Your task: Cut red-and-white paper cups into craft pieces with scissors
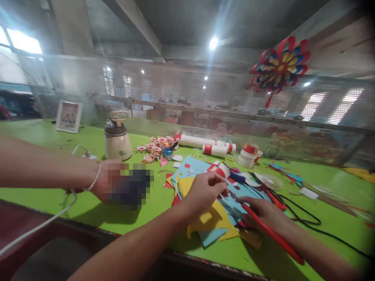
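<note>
Fingers of the right hand point(268, 212) were clamped on a red-handled tool point(272, 233), its metal tip beside the left hand point(203, 191), whose fingers were bunched together; whether they gripped anything could not be told. Below the hands, yellow sheets point(212, 218) and blue sheets point(195, 164) lay on a green table point(32, 136), a paper cup point(222, 170) just beyond the left hand. At left, a co-worker's braceleted hand point(104, 181) held a blurred dark object point(133, 189) near a cream flask point(117, 147).

The green worktop point(159, 191) leaves a narrow passage left of the yellow paper sheets point(209, 223); looped black cable point(310, 223) obstructs the right.
</note>
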`<control>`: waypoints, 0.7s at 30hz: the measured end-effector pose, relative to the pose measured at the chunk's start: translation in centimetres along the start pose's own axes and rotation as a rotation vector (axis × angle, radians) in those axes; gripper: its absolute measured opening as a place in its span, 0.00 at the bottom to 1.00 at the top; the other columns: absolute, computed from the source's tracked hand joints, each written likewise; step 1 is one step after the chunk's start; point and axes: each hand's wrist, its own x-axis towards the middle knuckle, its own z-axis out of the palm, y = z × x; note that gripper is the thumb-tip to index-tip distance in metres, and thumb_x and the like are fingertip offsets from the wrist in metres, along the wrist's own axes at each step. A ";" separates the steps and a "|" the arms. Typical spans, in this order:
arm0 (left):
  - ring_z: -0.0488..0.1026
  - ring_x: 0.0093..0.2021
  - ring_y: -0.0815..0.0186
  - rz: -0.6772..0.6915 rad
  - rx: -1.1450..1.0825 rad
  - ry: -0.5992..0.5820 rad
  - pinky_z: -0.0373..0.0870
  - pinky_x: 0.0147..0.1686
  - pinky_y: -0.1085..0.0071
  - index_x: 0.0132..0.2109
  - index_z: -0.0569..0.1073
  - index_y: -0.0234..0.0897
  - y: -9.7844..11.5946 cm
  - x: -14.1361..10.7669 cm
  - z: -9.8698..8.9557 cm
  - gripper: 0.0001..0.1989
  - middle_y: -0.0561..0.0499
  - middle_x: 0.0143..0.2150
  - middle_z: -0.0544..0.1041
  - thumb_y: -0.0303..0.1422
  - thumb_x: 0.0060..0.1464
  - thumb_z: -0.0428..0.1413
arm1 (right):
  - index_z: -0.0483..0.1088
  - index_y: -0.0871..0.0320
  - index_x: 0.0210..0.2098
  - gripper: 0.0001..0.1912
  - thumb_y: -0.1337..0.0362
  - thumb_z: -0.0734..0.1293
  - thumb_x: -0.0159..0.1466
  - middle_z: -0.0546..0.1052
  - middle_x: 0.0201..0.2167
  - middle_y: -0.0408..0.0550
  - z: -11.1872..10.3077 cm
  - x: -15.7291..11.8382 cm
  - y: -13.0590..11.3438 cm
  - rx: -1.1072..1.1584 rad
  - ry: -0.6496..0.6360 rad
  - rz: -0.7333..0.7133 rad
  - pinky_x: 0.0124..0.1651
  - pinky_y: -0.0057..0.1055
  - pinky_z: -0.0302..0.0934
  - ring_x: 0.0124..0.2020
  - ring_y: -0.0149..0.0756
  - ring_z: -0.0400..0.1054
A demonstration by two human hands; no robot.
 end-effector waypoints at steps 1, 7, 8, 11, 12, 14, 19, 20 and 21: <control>0.68 0.23 0.69 0.023 0.033 0.027 0.63 0.26 0.73 0.26 0.71 0.31 0.0 0.0 -0.1 0.04 0.50 0.21 0.72 0.25 0.47 0.54 | 0.76 0.57 0.42 0.20 0.62 0.63 0.50 0.79 0.21 0.44 -0.3 0.2 0.0 -0.003 -0.025 -0.017 0.24 0.28 0.59 0.22 0.40 0.71; 0.68 0.24 0.69 0.139 0.234 0.219 0.64 0.27 0.73 0.30 0.71 0.33 -0.3 0.9 -1.1 0.05 0.53 0.22 0.71 0.28 0.51 0.52 | 0.76 0.60 0.42 0.20 0.58 0.62 0.54 0.78 0.24 0.48 -2.6 -0.1 -0.4 -0.028 -0.161 -0.088 0.25 0.28 0.57 0.24 0.41 0.70; 0.70 0.27 0.68 0.153 0.281 0.249 0.66 0.29 0.72 0.31 0.71 0.33 -0.5 1.1 -1.3 0.04 0.52 0.25 0.72 0.28 0.51 0.52 | 0.76 0.60 0.42 0.21 0.58 0.62 0.54 0.78 0.24 0.49 -2.9 -0.3 -0.4 -0.032 -0.176 -0.083 0.25 0.29 0.57 0.24 0.41 0.70; 0.71 0.39 0.62 0.196 0.438 0.323 0.67 0.39 0.68 0.36 0.73 0.33 -1.4 1.6 -1.7 0.06 0.45 0.38 0.74 0.26 0.49 0.53 | 0.75 0.62 0.43 0.22 0.57 0.63 0.54 0.79 0.25 0.51 -3.4 -1.0 -0.1 -0.038 -0.212 -0.064 0.25 0.29 0.58 0.25 0.42 0.70; 0.70 0.43 0.61 0.205 0.488 0.322 0.67 0.42 0.66 0.39 0.73 0.33 -1.7 1.8 -1.7 0.09 0.44 0.42 0.73 0.26 0.49 0.54 | 0.75 0.61 0.43 0.22 0.57 0.63 0.54 0.79 0.26 0.51 -3.4 -1.2 0.1 -0.035 -0.218 -0.066 0.25 0.29 0.58 0.25 0.42 0.70; 0.68 0.48 0.58 0.208 0.572 0.273 0.64 0.49 0.61 0.43 0.73 0.33 -2.3 1.9 -1.8 0.14 0.42 0.46 0.73 0.25 0.47 0.55 | 0.76 0.60 0.43 0.21 0.58 0.61 0.55 0.79 0.27 0.50 -3.4 -1.6 0.4 -0.018 -0.210 -0.085 0.25 0.29 0.59 0.25 0.42 0.71; 0.70 0.50 0.56 0.176 0.676 0.123 0.64 0.52 0.58 0.47 0.74 0.35 -2.9 2.1 -1.8 0.16 0.43 0.48 0.75 0.25 0.49 0.54 | 0.76 0.55 0.41 0.18 0.60 0.60 0.57 0.81 0.33 0.49 -3.5 -2.5 0.8 0.037 -0.207 -0.182 0.30 0.30 0.64 0.30 0.43 0.74; 0.70 0.50 0.56 0.176 0.682 0.116 0.64 0.52 0.58 0.48 0.73 0.35 -2.8 2.1 -1.9 0.16 0.42 0.49 0.75 0.25 0.50 0.53 | 0.76 0.55 0.42 0.17 0.59 0.60 0.58 0.81 0.35 0.50 -3.6 -2.6 0.8 0.029 -0.213 -0.187 0.32 0.31 0.65 0.33 0.45 0.74; 0.70 0.51 0.56 0.180 0.684 0.119 0.64 0.52 0.58 0.49 0.72 0.34 -2.7 2.2 -2.0 0.16 0.42 0.50 0.75 0.25 0.52 0.51 | 0.75 0.54 0.42 0.18 0.58 0.59 0.59 0.80 0.37 0.50 -3.7 -2.8 0.9 0.013 -0.218 -0.180 0.34 0.32 0.66 0.35 0.46 0.74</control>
